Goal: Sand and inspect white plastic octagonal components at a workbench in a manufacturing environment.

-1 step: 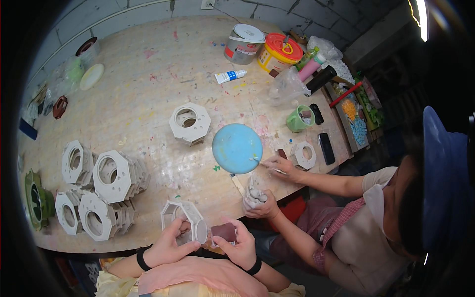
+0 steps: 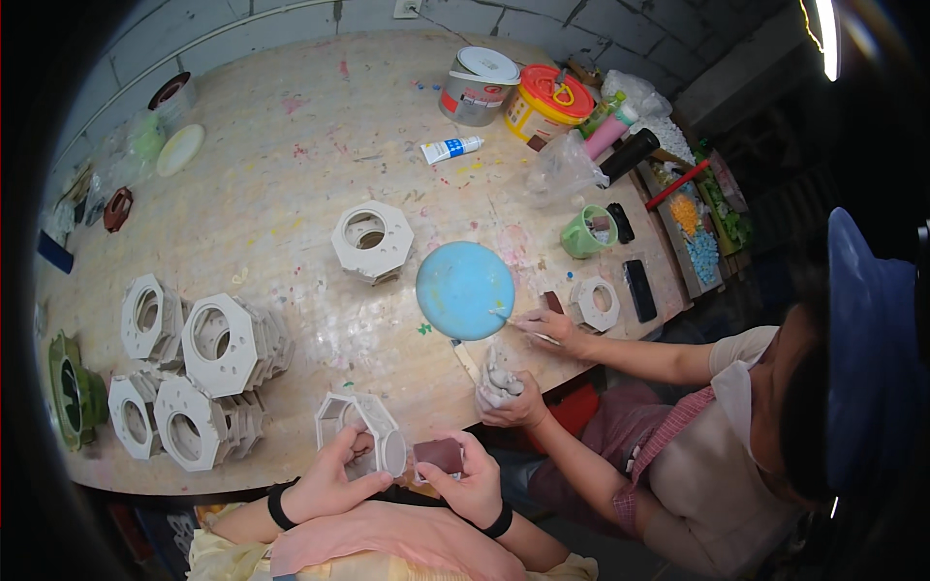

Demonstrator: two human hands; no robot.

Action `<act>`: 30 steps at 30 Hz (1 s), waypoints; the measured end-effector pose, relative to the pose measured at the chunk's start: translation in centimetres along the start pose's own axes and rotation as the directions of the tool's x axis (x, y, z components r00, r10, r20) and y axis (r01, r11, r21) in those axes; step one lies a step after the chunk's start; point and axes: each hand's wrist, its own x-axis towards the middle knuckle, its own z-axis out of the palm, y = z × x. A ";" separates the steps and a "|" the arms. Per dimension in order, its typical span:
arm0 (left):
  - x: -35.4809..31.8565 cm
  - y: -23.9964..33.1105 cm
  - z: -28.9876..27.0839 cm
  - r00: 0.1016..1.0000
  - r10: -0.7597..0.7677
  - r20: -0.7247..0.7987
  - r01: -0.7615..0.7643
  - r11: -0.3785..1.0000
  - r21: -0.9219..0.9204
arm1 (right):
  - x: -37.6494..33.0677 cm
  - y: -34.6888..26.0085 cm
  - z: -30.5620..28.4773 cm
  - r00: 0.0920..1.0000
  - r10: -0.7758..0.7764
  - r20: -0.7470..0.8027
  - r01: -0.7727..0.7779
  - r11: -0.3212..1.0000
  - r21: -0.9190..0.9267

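Note:
At the near table edge, my left hand (image 2: 334,479) is closed on a whitish octagonal frame (image 2: 383,414), which is tilted so its hollow inside shows. A flat, rounded face (image 2: 394,451) of it points toward my right hand. In my right hand (image 2: 478,492), between thumb and fingers, is a folded piece of reddish-brown sandpaper (image 2: 439,456). The sandpaper is close beside the frame; I cannot tell if they touch. Left of my hands, several similar octagonal frames (image 2: 221,347) are stacked. Another stack (image 2: 372,242) stands farther off, mid-table.
To my right, a co-worker holds a thin tool (image 2: 544,335) and a grey lumpy piece (image 2: 499,385) beside a blue disc (image 2: 465,290). Beyond are a green cup (image 2: 586,232), a phone (image 2: 638,290), a paint tube (image 2: 451,149) and two buckets (image 2: 477,92). A green ring-shaped piece (image 2: 77,392) stands far left.

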 end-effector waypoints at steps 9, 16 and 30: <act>0.0 0.2 0.1 1.000 -0.014 -0.003 0.014 1.000 0.010 | -0.3 0.5 -0.5 1.000 -0.008 0.018 0.010 0.988 -0.156; 0.0 0.0 0.1 1.000 0.020 0.004 -0.020 1.000 0.011 | -0.1 0.2 -0.4 1.000 -0.006 0.011 0.007 0.990 -0.141; -0.4 0.9 0.1 0.999 0.037 0.015 -0.039 0.981 0.189 | -0.2 -0.5 -0.2 0.999 -0.042 -0.009 0.040 0.990 -0.135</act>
